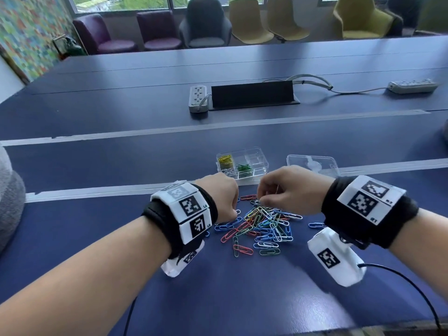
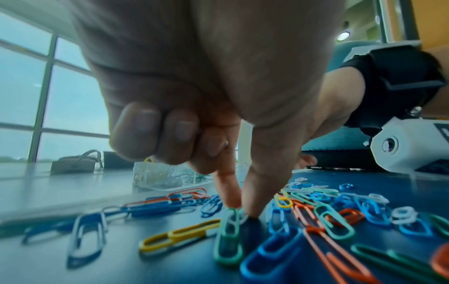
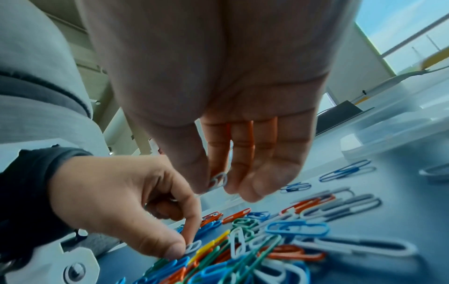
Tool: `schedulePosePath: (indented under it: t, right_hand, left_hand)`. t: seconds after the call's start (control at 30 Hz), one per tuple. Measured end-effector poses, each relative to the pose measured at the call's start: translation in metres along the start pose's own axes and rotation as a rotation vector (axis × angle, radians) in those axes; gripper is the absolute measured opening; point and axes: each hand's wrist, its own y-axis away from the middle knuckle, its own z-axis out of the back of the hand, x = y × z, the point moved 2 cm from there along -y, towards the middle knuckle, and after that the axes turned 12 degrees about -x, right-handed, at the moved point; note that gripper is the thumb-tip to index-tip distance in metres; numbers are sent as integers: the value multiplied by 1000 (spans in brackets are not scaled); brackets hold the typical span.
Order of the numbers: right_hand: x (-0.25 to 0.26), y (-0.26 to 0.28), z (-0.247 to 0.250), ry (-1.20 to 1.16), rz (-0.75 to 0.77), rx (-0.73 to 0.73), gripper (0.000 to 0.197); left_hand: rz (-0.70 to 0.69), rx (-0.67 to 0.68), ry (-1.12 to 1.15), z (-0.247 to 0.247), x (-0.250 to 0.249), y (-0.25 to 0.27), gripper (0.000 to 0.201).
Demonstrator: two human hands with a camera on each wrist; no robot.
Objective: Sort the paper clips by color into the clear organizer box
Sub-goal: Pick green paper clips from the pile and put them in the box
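The right hand (image 3: 218, 119) pinches 1 white clip (image 3: 219, 180) just above the far edge of the pile (image 1: 261, 225), the clear organizer box (image 1: 260, 158) lying straight beyond it, nearer than to the left hand (image 1: 219, 196), which pinches another white clip (image 3: 193, 246) on the table.

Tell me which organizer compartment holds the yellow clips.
The far left compartment of the organizer box; green clips sit nearer and rightward, white clips directly in front.

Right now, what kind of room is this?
Probably an office meeting room: a long blue table, a row of chairs under windows, and power strips by a cable hatch.
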Motion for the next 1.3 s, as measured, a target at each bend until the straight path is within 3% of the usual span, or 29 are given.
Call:
schedulePosePath:
  t: [0.13, 0.23, 0.3, 0.5, 0.6, 0.73, 0.83, 0.93, 1.1, 1.2, 1.27, 1.3]
  right_hand:
    - [-8, 5, 5, 15, -33, 12, 17]
    - [-13, 11, 5, 32, -49, 34, 16]
    - [-16, 15, 7, 95, -55, 38, 27]
    - [-26, 24, 17, 140, -113, 48, 31]
    - [-32, 29, 15, 192, -142, 37, 21]
    - [-34, 34, 6, 274, -141, 69, 3]
    - [-35, 34, 2, 278, -132, 95, 13]
    - [-35, 33, 2, 239, -127, 100, 21]
    - [-31, 31, 8, 250, -129, 55, 8]
    - [-34, 25, 13, 215, -137, -2, 22]
    - [-35, 20, 16, 215, -143, -42, 12]
    - [-36, 17, 15, 222, -151, -45, 18]
  left_hand:
    - [-16, 0, 22, -2, 1, 1, 9]
    - [-21, -38, 92, -1, 0, 2, 22]
    - [-56, -47, 133, 0, -5, 1, 27]
    - [-70, -65, 257, -2, -24, -8, 11]
    - [-80, -51, 282, -2, -31, -12, 9]
    - [-138, -49, 218, -3, -38, -15, 23]
    - [-195, -60, 110, -7, -41, -18, 36]
    - [-203, -23, 76, -8, -41, -19, 18]
    - [-209, 56, 15, -5, -40, -18, 22]
    - [-228, 50, -19, -1, -41, -18, 13]
    - [-237, 43, -11, -1, -40, -19, 14]
    - [-238, 35, 10, -2, -39, -20, 15]
